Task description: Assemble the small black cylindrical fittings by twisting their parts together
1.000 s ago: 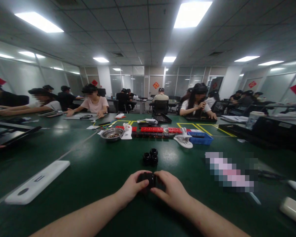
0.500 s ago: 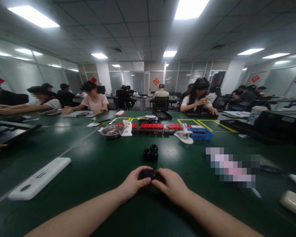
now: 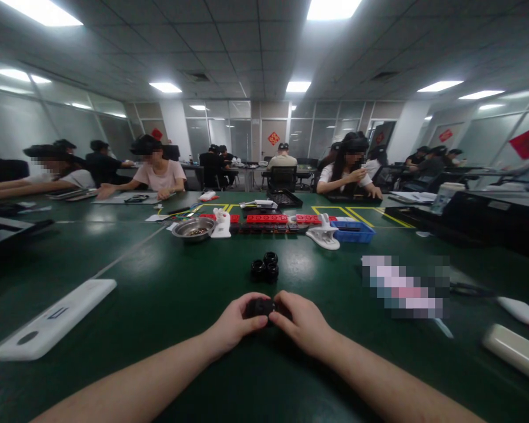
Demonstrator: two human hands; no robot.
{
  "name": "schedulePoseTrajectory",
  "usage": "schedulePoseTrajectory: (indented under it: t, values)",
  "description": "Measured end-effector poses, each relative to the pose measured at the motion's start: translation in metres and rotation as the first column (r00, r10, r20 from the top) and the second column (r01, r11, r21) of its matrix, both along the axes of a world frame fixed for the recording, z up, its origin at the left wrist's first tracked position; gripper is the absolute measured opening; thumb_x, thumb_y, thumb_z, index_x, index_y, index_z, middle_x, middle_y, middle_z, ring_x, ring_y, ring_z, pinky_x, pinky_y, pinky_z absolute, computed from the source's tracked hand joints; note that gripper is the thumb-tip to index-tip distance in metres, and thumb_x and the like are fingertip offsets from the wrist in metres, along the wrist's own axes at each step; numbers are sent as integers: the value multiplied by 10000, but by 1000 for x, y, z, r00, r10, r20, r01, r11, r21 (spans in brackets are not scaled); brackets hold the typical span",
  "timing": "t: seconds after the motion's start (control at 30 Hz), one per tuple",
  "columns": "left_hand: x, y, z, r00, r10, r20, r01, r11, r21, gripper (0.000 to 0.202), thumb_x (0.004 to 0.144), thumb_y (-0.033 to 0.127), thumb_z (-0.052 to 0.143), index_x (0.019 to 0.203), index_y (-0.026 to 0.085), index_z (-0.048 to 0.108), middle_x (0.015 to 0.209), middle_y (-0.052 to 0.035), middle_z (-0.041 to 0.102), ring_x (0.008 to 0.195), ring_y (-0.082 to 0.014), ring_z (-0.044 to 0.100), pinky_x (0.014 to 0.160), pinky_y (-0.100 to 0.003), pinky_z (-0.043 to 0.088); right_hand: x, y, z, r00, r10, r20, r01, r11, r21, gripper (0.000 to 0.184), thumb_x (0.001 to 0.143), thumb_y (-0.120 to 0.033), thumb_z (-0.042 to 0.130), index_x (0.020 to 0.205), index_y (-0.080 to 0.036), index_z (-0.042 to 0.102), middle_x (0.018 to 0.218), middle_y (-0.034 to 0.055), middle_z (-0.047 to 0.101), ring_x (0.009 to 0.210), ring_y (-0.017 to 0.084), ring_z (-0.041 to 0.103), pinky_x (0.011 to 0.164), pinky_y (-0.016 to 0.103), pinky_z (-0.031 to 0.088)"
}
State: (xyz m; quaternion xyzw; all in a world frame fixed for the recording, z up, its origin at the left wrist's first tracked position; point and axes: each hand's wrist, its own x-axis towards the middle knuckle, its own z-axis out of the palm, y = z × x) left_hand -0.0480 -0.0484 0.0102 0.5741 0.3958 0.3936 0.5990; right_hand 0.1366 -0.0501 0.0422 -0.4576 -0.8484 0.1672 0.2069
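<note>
A small, dark, rounded black part [image 3: 260, 307] is held just above or on the green table [image 3: 180, 305], low in the middle of the view. My left hand [image 3: 234, 322] grips it from the left, with the thumb along its near side. From the right, my right hand [image 3: 305, 320] has its fingertips and thumb closed at the part's right end. Fingers cover much of it, so its exact shape is hidden. Right beyond my hands stand three glossy black ring-shaped parts [image 3: 265, 268], clustered close together.
Farther back are a metal bowl [image 3: 194, 230] of small pieces, red blocks [image 3: 267, 219] in a row, a white stand [image 3: 327, 233] and a blue tray [image 3: 355, 231]. A long white device [image 3: 57, 320] lies left, a beige case [image 3: 518, 354] right. People sit across the table.
The whole view has shifted slightly, with things appearing a little further left and up. Both hands keep hold of the black part; its angle and the right fingers have changed a little.
</note>
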Motion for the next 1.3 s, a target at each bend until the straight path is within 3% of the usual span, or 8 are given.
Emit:
schedulePoseTrajectory:
  t: [0.23,0.37,0.5,0.63,0.73,0.87,1.1,1.3]
  values:
    - [0,1,1,1000,7,-8,-7,996,-93,553,644,492,673,1044,141,522,925,-68,603,742,-187,587,653,-291,457,0,-2,-2,997,47,-64,-43,998,54,358,733,-326,644,1028,-165,519,864,50,609,759,181,560,666,276,420]
    - [1,0,2,999,37,4,-37,997,-75,533,633,473,691,1029,148,542,939,-69,609,785,-198,588,673,-289,459,-1,-5,-1,998,29,-57,-24,996,81,408,739,-375,624,1066,-170,492,906,55,605,786,186,557,683,283,414]
    - [1,-1,3,999,46,14,-45,997,-66,533,638,451,700,1054,160,537,964,-79,609,790,-206,599,666,-293,465,-1,-3,-1,1000,-27,12,27,999,33,216,840,-379,487,877,-176,548,797,32,600,716,163,540,608,253,379]
    - [1,-1,3,1000,28,-1,-28,999,-45,563,610,454,721,1052,163,533,1003,-84,601,806,-209,600,676,-295,467,-2,0,-3,999,-20,41,19,999,37,261,866,-368,448,732,-166,547,715,22,581,654,147,520,567,241,360]
    - [-1,1,1,1000,5,-9,-6,998,-66,564,643,508,674,1052,150,523,948,-77,617,760,-200,610,667,-300,467,-2,0,-5,1000,0,-19,1,1000,18,183,813,-337,545,855,-161,565,772,35,603,696,162,543,599,252,399]
    - [-1,3,-1,999,29,26,-27,995,-96,566,649,511,667,1032,122,517,876,-70,619,698,-181,608,636,-288,463,-2,-2,-5,994,52,-93,-49,998,38,384,735,-265,632,1085,-167,506,948,66,614,828,189,573,725,303,444]
    - [1,0,3,997,67,49,-64,995,-75,503,648,454,685,1007,134,539,868,-59,615,677,-164,595,607,-273,457,2,-3,-4,992,78,-98,-72,995,62,453,742,-334,613,1143,-174,473,1063,86,594,940,217,561,800,344,445]
    - [3,1,0,995,95,41,-92,993,-75,534,631,436,702,1034,135,526,865,-63,621,679,-176,617,591,-268,454,4,-2,1,988,41,-152,-27,995,91,409,788,-297,546,1158,-148,456,971,86,597,876,207,564,772,351,458]
